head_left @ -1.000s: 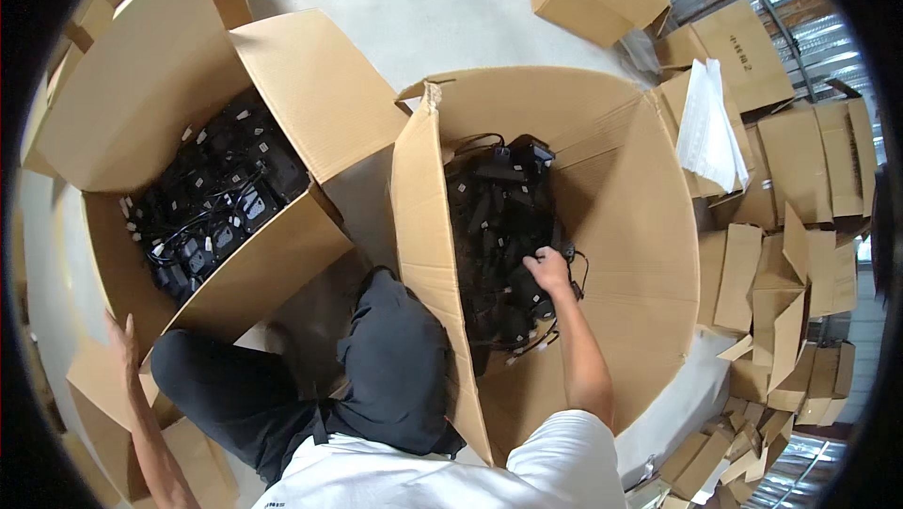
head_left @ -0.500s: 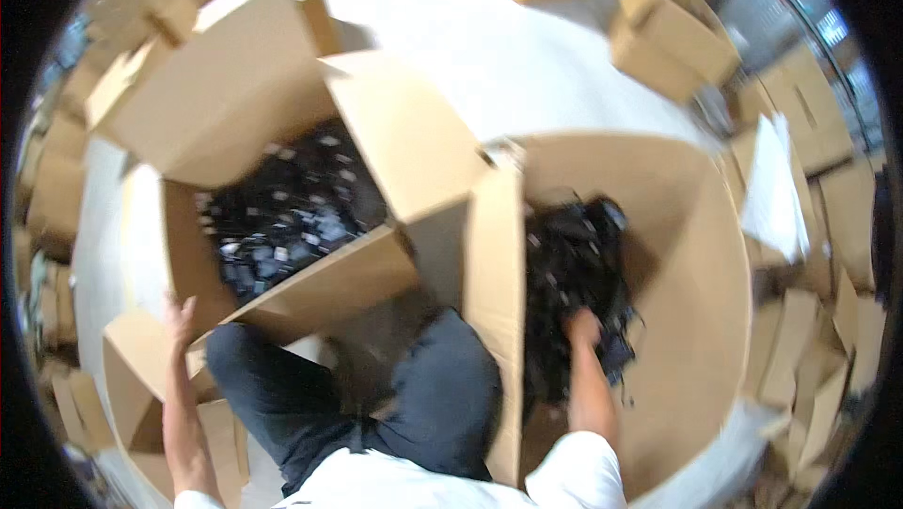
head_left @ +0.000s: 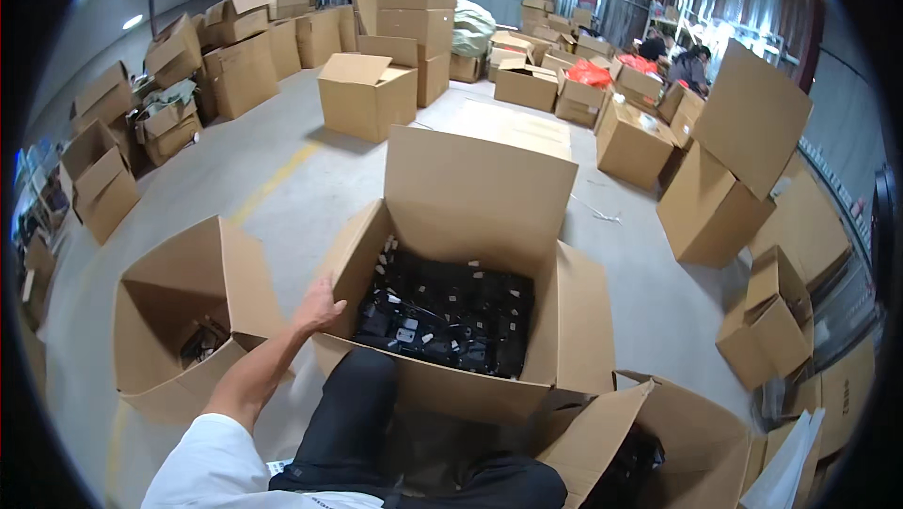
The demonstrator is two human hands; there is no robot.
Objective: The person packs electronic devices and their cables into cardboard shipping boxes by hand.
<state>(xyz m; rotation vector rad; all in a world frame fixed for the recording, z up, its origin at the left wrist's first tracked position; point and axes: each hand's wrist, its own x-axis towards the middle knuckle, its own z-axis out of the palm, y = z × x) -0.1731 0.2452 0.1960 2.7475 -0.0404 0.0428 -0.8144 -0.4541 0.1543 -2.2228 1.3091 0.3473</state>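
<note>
The person's left hand (head_left: 322,308) rests at the left rim of the open cardboard carton (head_left: 480,396); whether its fingers close on the edge, I cannot tell. The black electronic units (head_left: 442,311) lie inside, to the right of this hand, their layer longer from left to right. The right hand is out of my sight.

The cardboard carton (head_left: 470,184) is plain tan, and the plastic devices (head_left: 508,321) inside are black, flecked with white tags and grey patches. The T-shirt (head_left: 212,462) is white, the trousers (head_left: 353,424) charcoal-black. A yellow stripe (head_left: 275,183) crosses the grey floor (head_left: 324,194). Distant plastic bags (head_left: 590,73) are orange-red; a bulky sack (head_left: 472,29) seems pale green.
</note>
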